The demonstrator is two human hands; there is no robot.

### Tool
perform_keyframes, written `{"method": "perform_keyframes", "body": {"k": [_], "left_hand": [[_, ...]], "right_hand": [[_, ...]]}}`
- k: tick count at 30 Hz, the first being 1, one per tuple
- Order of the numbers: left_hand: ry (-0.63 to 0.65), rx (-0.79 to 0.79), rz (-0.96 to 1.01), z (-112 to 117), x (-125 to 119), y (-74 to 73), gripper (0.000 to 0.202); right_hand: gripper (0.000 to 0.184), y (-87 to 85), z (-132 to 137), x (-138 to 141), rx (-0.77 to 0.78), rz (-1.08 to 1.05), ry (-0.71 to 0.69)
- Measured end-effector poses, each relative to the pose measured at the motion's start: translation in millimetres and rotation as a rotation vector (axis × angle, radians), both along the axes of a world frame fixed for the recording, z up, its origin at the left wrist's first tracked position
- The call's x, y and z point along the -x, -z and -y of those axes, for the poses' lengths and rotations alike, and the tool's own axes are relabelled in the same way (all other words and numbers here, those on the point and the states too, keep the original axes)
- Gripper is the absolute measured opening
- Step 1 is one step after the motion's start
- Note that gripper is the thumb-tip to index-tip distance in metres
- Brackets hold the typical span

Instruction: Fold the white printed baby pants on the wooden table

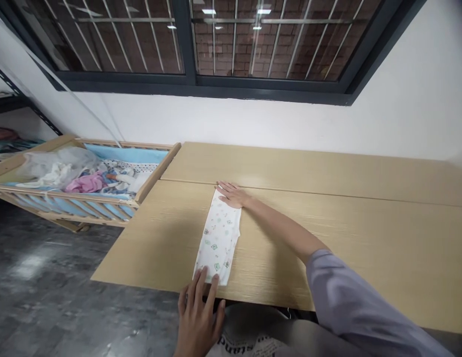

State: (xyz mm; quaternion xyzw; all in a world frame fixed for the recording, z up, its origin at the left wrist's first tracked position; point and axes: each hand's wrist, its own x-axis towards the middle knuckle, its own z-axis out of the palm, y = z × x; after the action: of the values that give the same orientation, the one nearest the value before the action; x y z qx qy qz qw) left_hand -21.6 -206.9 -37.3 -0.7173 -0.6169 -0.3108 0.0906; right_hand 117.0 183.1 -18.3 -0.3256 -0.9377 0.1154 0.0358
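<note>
A pair of white baby pants with small green and pink prints lies folded lengthwise on the wooden table. It forms a long narrow strip running away from me, with a small point sticking out on its right side. My right hand rests flat on the far end, fingers stretched out to the left. At the table's front edge, my left hand has its fingers spread, and its fingertips are at the near end of the pants. Neither hand grasps anything.
A wooden crib with blue lining stands left of the table, holding a pink cloth, other fabrics and a clear plastic bag. Behind the table are a white wall and a barred window. A dark shelf is at far left.
</note>
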Motion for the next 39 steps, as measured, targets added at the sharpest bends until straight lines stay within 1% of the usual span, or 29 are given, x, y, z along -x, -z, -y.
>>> {"method": "perform_keyframes", "body": {"k": [3,5,6,8,10,12,14,15,17,19,20,22,23,24,25,27,29,31,33,35,37,38,39], "left_hand": [[0.010,-0.002,-0.098,-1,4,-2.2,0.053],[0.025,0.008,-0.208,-1,7,-4.5,0.053],[0.032,0.014,-0.251,-1,9,-5.8,0.053],[0.039,0.013,-0.279,-2,13,-7.8,0.054],[0.045,0.020,-0.262,-3,17,-9.1,0.053],[0.050,0.031,-0.234,-4,21,-10.1,0.050],[0.086,0.022,-0.209,-4,26,-11.6,0.044],[0.116,0.012,-0.191,-5,29,-12.7,0.040],[0.201,-0.006,-0.150,-5,35,-16.3,0.030],[0.289,0.003,-0.116,-4,42,-22.3,0.026],[0.335,0.018,-0.115,-4,45,-26.4,0.029],[0.440,0.053,-0.150,-3,49,-36.4,0.036],[0.495,0.065,-0.175,-3,49,-42.0,0.038],[0.547,0.073,-0.202,-3,49,-47.7,0.039],[0.594,0.076,-0.224,-3,49,-53.2,0.040],[0.637,0.075,-0.218,-6,45,-63.2,0.040],[0.617,0.067,-0.147,-11,41,-71.2,0.040],[0.578,0.057,-0.072,-23,38,-77.6,0.043],[0.545,0.036,-0.038,-43,38,-83.7,0.047],[0.496,-0.029,-0.004,-71,39,-91.1,0.047],[0.424,-0.102,0.070,-106,41,-100.7,0.039],[0.391,-0.107,0.109,-125,42,-105.8,0.033],[0.363,-0.071,0.139,-145,42,-110.7,0.028]], "right_hand": [[0.062,-4.7,0,1,-0.004,-0.031,-0.009],[0.062,-11.3,13,2,-0.008,-0.090,0.002],[0.063,-15.8,25,3,-0.015,-0.129,0.009],[0.063,-27.1,59,2,-0.037,-0.221,0.006],[0.056,-40.0,105,-2,-0.049,-0.313,-0.042],[0.045,-51.9,157,-12,0.012,-0.356,-0.152],[0.039,-59.1,205,-26,0.135,-0.308,-0.282],[0.039,-59.8,227,-35,0.175,-0.281,-0.313],[0.046,-54.4,262,-51,0.182,-0.250,-0.309],[0.053,-41.0,287,-64,0.140,-0.245,-0.260],[0.051,-32.5,297,-68,0.113,-0.252,-0.227],[0.036,-15.7,313,-73,0.062,-0.286,-0.162],[0.032,-9.3,319,-74,0.042,-0.312,-0.133],[0.032,-5.2,325,-74,0.027,-0.344,-0.107],[0.034,-4.3,330,-74,0.024,-0.381,-0.086],[0.033,-12.7,335,-74,0.078,-0.443,-0.019],[0.029,-32.6,331,-77,0.184,-0.494,0.075],[0.027,-56.8,318,-81,0.279,-0.539,0.131],[0.028,-77.1,294,-83,0.319,-0.584,0.121],[0.028,-88.4,262,-82,0.326,-0.630,0.127],[0.028,-90.2,224,-77,0.350,-0.693,0.182],[0.029,-88.3,204,-73,0.374,-0.734,0.218],[0.030,-85.4,183,-68,0.398,-0.774,0.247]]}}
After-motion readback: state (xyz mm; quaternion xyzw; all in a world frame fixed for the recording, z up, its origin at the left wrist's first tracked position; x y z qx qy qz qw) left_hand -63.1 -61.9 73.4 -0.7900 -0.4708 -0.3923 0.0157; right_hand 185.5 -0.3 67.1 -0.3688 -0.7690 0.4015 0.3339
